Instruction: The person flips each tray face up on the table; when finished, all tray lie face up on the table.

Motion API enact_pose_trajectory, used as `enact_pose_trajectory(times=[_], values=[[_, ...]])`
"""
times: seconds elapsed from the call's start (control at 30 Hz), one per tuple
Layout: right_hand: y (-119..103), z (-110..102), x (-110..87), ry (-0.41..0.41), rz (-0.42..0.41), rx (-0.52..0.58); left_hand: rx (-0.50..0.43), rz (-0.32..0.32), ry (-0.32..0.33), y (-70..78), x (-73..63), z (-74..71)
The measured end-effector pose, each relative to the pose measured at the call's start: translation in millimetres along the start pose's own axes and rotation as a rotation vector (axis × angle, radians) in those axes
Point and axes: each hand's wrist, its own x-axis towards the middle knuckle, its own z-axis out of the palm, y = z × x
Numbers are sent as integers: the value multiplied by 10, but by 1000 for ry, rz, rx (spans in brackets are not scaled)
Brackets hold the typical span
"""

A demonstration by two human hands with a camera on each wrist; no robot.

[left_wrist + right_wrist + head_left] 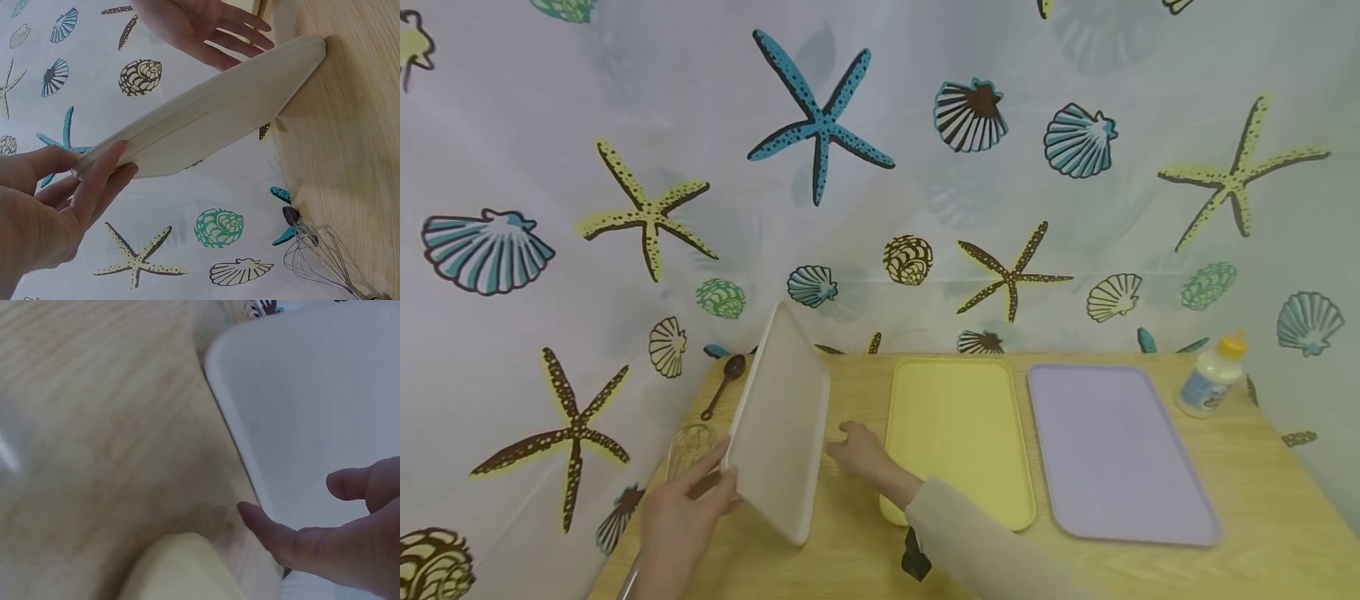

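Wooden bench by a seashell curtain, white tray tipped up on its edge.
Purple tray and yellow tray already lie flat; left hand fingers grip the white tray's edge, right hand fingers spread open beside it, so it looks partway done.

Bright, even, soft-shadowed light; head view bowed at the edges, right wrist view blurred.

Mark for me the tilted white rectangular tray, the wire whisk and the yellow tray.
White rectangular tray [778, 425]: head view, middle of its tilted flat face.
Wire whisk [315, 259]: left wrist view, on the wire loops.
Yellow tray [955, 425]: head view, bare middle of its flat bottom.
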Motion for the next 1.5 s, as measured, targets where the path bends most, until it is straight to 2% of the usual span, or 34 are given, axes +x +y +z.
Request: enact_pose_trajectory(times=[0.13, 0.27, 0.4, 0.6, 0.67, 0.77, 0.87, 0.93, 1.07, 1.2, 1.37, 1.5], values=[[88, 83, -60, -45, 28, 62, -21, 19, 14, -39, 34, -22], [123, 136, -70, -38, 38, 52, -55, 21, 4, -60, 81, -31], [133, 175, -65, -22, 74, 53, -47, -11, -3, -74, 115, -49], [147, 227, -23, -11, 51, 109, -43, -74, -35, -108, 142, -99], [167, 226, -3, -2, 39, 135, -42, -86, -57, -124, 160, -118], [192, 199, 23, 24, -24, 150, -14, -88, -99, -158, 200, -161], [201, 154, 54, 51, -53, 145, 36, -74, -181, -204, 257, -241], [192, 120, 79, 69, -37, 128, 69, -61, -241, -229, 301, -303], [184, 48, 157, 78, 23, 88, 72, -40, -332, -301, 414, -398], [183, -23, 205, 74, 77, 84, 24, -54, -372, -385, 483, -437], [225, -69, 216, 48, 113, 184, -106, -130, -400, -481, 538, -456], [258, -74, 205, 41, 142, 235, -166, -140, -411, -553, 573, -469]])
